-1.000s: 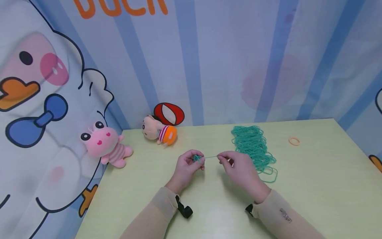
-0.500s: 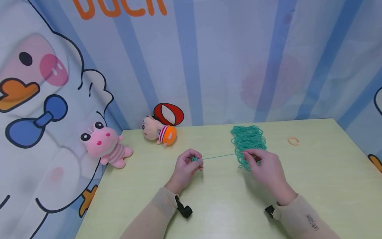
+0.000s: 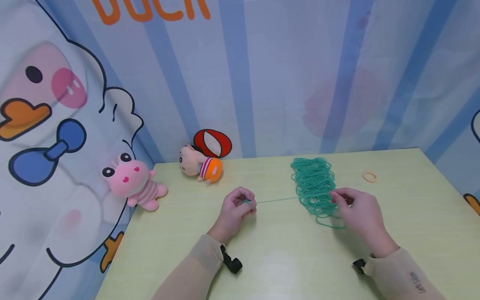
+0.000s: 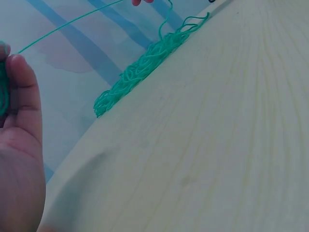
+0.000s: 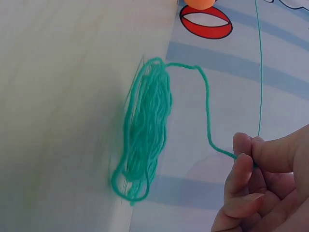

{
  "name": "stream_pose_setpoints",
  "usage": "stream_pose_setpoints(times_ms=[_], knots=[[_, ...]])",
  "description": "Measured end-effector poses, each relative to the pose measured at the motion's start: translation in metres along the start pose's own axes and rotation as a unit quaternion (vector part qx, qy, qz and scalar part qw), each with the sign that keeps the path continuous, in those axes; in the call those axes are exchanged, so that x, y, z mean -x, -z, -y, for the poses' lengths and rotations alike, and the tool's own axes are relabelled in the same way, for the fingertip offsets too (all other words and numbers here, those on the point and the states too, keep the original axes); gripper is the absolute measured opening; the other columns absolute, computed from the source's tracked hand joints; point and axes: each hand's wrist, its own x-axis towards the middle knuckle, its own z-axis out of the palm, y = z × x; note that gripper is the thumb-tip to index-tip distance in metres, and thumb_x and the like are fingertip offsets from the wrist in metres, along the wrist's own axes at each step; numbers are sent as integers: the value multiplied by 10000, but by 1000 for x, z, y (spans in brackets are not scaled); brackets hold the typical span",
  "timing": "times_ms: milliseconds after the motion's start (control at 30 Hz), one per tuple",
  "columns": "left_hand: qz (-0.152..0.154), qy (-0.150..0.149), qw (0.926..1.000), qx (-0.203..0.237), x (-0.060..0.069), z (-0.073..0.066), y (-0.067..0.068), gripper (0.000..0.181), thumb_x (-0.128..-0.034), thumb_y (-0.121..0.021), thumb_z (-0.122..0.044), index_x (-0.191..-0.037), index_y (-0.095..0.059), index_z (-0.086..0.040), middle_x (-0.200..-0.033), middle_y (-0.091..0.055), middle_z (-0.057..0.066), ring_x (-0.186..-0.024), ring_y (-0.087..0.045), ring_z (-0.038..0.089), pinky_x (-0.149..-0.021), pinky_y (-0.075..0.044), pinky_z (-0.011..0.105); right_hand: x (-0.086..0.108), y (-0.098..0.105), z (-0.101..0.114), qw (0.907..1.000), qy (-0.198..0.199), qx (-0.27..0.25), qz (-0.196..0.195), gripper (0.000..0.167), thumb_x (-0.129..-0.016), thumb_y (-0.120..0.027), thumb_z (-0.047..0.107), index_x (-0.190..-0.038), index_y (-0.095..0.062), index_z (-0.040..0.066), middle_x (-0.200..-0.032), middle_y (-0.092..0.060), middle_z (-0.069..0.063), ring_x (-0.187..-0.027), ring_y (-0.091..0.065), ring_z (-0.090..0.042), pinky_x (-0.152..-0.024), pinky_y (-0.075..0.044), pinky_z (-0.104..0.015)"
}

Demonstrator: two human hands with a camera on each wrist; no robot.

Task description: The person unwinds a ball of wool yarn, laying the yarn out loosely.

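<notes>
A loose pile of green yarn [image 3: 313,183] lies on the table, right of centre. My left hand [image 3: 233,214] holds a small green yarn bundle [image 4: 4,92], mostly covered by the fingers. From it a taut strand [image 3: 277,200] runs rightward to my right hand [image 3: 361,214], whose thumb and fingertips pinch it beside the pile's right edge. In the right wrist view, a slack length of yarn [image 5: 208,106] leads from the pile [image 5: 152,125] up to the pinching fingers [image 5: 275,152]. Both hands are raised above the tabletop.
A pink plush toy [image 3: 136,183] sits at the table's left edge. Another plush in orange shorts [image 3: 202,164] lies at the back. An orange ring [image 3: 369,177] rests at the right. A printed curtain [image 3: 277,75] hangs behind the table.
My right hand has moved rightward from near the left hand, past the yarn pile, and the strand between the hands has lengthened. My left hand has stayed in place.
</notes>
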Motion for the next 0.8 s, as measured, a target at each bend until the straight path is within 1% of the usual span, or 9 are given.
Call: stream_pose_setpoints(times_ms=[100, 233, 367, 500, 533, 600, 667, 767, 800], knots=[[64, 20, 10000, 54, -1, 0, 0, 205, -1036, -626, 56, -1111, -681, -127, -1047, -682, -17, -880, -676, 122, -867, -639, 237, -1, 4, -5, 9999, -63, 30, 87, 359, -1126, -631, 328, -1292, -785, 49, -1074, -845, -133, -789, -670, -155, -564, -470, -281], [90, 93, 9998, 128, -1, -1, -1, 192, -1056, -662, 30, -1190, -705, -100, -1101, -754, -9, -972, -741, 118, -958, -652, 265, -1, 6, -10, 9986, -113, 109, 500, 355, -1122, -635, 304, -1314, -776, 40, -1091, -843, -132, -812, -670, -167, -567, -474, -292], [5, 163, 9998, 151, 0, -2, -2, 167, -1049, -689, 12, -1205, -700, -48, -1087, -783, -8, -981, -771, 128, -969, -656, 280, -3, 7, -12, 9948, -44, 281, 976, 345, -1109, -656, 302, -1298, -785, 44, -1150, -830, -157, -865, -706, -194, -614, -504, -321], [-76, 221, 9997, -9, 0, -2, -2, 206, -1033, -685, 45, -1232, -645, 78, -1051, -776, -23, -944, -767, 118, -957, -658, 277, -3, 4, -9, 9897, 157, 452, 1349, 351, -1087, -691, 289, -1322, -768, 40, -1225, -802, -192, -885, -720, -188, -651, -529, -330], [-92, 247, 9996, -70, 0, -2, -2, 223, -1028, -679, 54, -1239, -628, 105, -1046, -772, -25, -939, -763, 116, -957, -657, 276, -3, 2, -7, 9890, 223, 463, 1387, 370, -1079, -702, 283, -1347, -752, 33, -1246, -792, -196, -867, -708, -181, -653, -525, -328], [-87, 289, 9993, -198, 0, -2, -1, 283, -1017, -662, 74, -1271, -582, 171, -1043, -764, -31, -933, -756, 108, -956, -655, 269, -2, -3, 1, 9888, 381, 412, 1380, 411, -1067, -719, 267, -1396, -717, 21, -1196, -785, -185, -801, -667, -159, -637, -509, -322], [-60, 340, 9989, -304, 0, -2, -1, 325, -1006, -644, 87, -1294, -554, 207, -1045, -756, -37, -930, -750, 99, -955, -653, 262, -1, -9, 12, 9893, 590, 320, 1294, 440, -1065, -726, 264, -1432, -692, 25, -1148, -774, -153, -764, -626, -132, -617, -491, -306], [-13, 391, 9983, -424, 0, -2, 0, 346, -988, -620, 104, -1304, -551, 229, -1053, -751, -48, -926, -748, 80, -953, -649, 247, 0, -24, 32, 9875, 932, -20, 1270, 419, -1081, -711, 256, -1456, -686, 70, -1201, -775, -114, -762, -605, -109, -595, -489, -285], [6, 394, 9982, -441, 0, -1, 0, 342, -984, -617, 109, -1298, -555, 231, -1056, -749, -49, -923, -747, 76, -951, -648, 244, 0, -30, 39, 9857, 1042, -134, 1320, 411, -1089, -702, 257, -1464, -684, 90, -1274, -774, -106, -785, -617, -99, -599, -498, -274]])
